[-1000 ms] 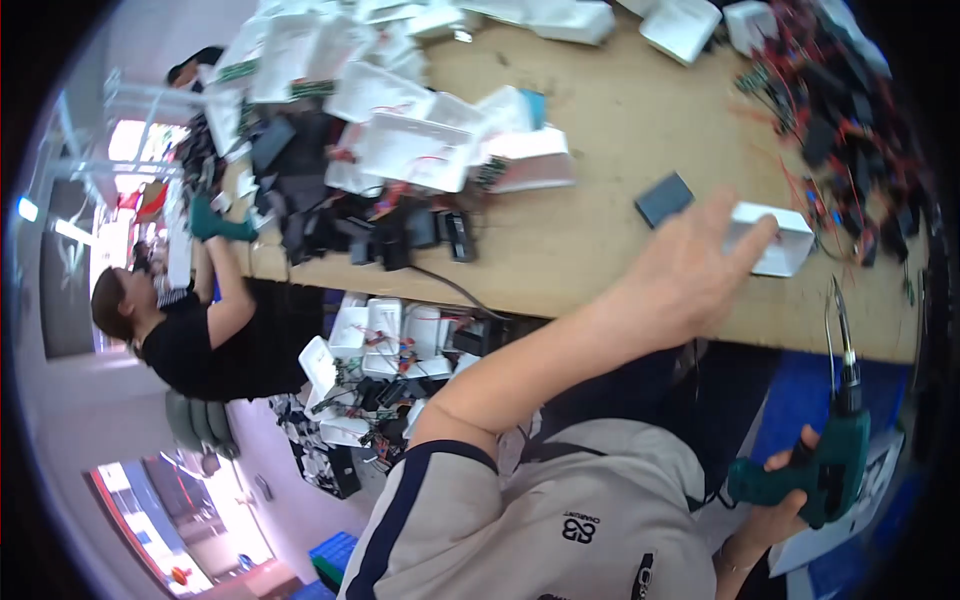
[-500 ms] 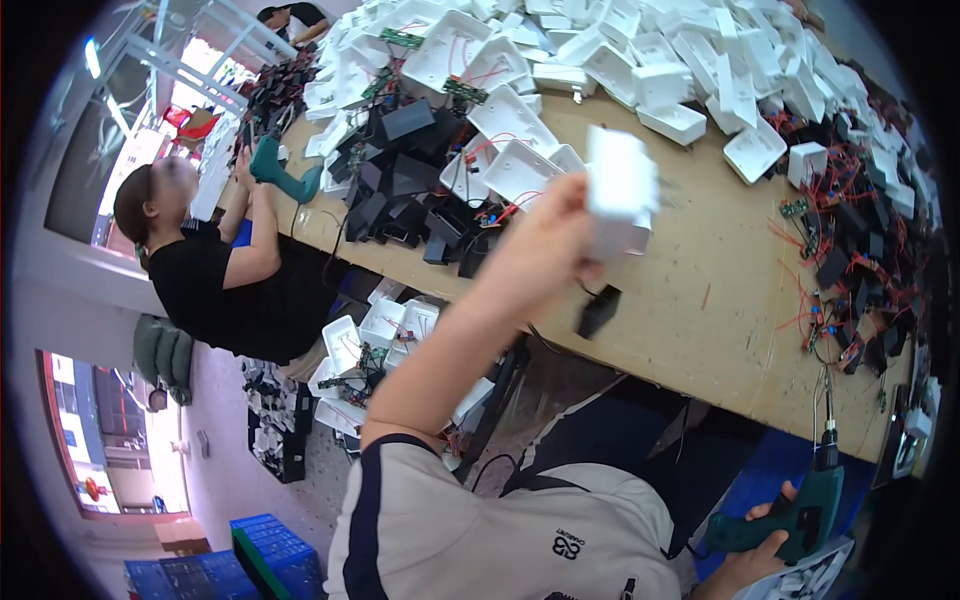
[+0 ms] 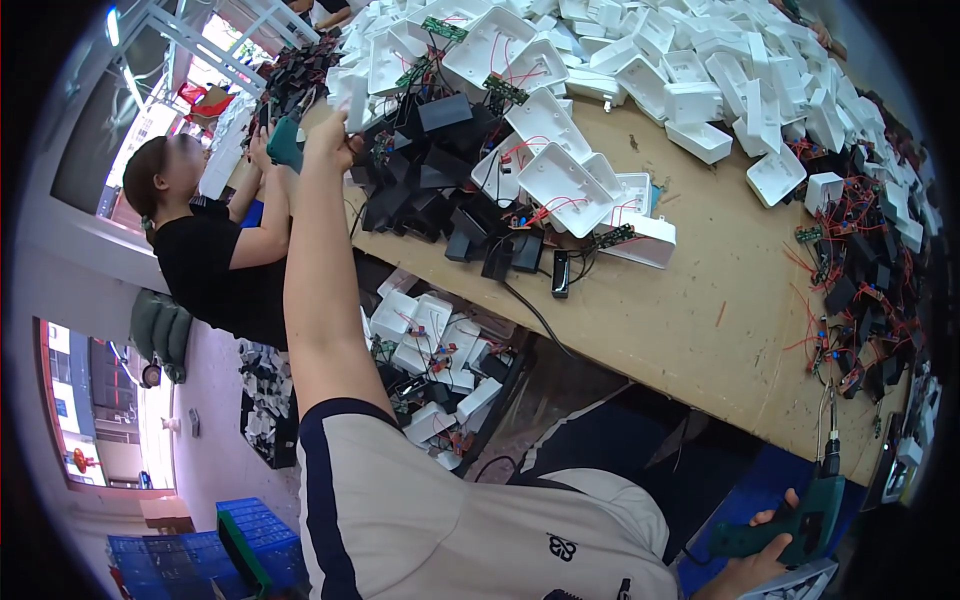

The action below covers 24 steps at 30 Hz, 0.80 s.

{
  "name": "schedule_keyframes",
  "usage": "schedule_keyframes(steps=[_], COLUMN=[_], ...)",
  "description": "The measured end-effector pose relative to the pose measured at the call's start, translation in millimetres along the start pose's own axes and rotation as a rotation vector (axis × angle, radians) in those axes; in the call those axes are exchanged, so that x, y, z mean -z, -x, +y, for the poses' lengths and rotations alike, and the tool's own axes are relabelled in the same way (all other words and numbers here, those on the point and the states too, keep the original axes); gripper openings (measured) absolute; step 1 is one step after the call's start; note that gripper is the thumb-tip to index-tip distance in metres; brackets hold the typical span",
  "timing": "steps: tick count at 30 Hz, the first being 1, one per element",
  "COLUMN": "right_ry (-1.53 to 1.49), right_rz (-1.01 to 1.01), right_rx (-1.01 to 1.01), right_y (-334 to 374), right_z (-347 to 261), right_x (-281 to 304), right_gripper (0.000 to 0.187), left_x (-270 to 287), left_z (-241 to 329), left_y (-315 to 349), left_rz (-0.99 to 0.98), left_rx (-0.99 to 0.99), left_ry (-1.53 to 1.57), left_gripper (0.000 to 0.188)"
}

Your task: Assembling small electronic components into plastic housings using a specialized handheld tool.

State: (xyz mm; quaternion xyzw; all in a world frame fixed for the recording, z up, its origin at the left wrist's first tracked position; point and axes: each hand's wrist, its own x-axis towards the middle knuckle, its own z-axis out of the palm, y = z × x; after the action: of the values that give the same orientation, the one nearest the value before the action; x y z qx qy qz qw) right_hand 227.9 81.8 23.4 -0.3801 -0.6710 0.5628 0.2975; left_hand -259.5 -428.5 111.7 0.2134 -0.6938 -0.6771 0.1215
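Arm stretched far out, my left hand [image 3: 328, 132] is up at the far left end of the counter [image 3: 700, 310], grip clenched on a white plastic housing [image 3: 357, 100] that sticks up just past my fingers. That housing sits right at the edge of the black parts heap [image 3: 430, 190], above it and touching or nearly so; I cannot tell which. Beyond the heap spreads the big pile of white housings [image 3: 690, 70], covering the back of the counter. Right of the heap, two open white shells [image 3: 560, 180] lie with red wires showing, and a small black module [image 3: 560, 272] rests just below them. My right hand [image 3: 765, 555] is low, off the counter's near edge, grip closed around the green handle of an electric screwdriver [image 3: 815, 500], bit pointing up. Left of the heap, a co-worker in a black shirt [image 3: 215, 265] leans at the counter's end, holding a teal tool [image 3: 285, 142] close beside my left hand.
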Motion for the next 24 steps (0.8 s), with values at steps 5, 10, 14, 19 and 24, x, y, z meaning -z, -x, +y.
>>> schedule_keyframes(steps=[5,10,14,19,24], right_ry=[-0.237,-0.276,-0.303,-0.318,-0.35], right_rz=[-0.175,-0.171,-0.141,-0.096,-0.124], right_rx=[0.0,0.223,0.222,0.226,0.228], right_y=[2,-2,-7,-15,-18], right_z=[9,10,12,15,18], right_x=[3,-3,-7,-7,-1], right_gripper=[0.06,0.06,0.064,0.069,0.068], left_x=[-47,-9,-27,-163,-285], left_z=[-19,-20,12,43,-7], left_y=[10,-21,21,191,242], left_rz=[0.046,0.153,0.388,-0.236,-0.876], left_rx=[-0.018,-0.607,-1.075,-1.275,-1.33], left_ry=[-0.295,-0.821,-0.988,-0.272,-0.971], left_gripper=[0.033,0.051,0.033,0.019,0.023])
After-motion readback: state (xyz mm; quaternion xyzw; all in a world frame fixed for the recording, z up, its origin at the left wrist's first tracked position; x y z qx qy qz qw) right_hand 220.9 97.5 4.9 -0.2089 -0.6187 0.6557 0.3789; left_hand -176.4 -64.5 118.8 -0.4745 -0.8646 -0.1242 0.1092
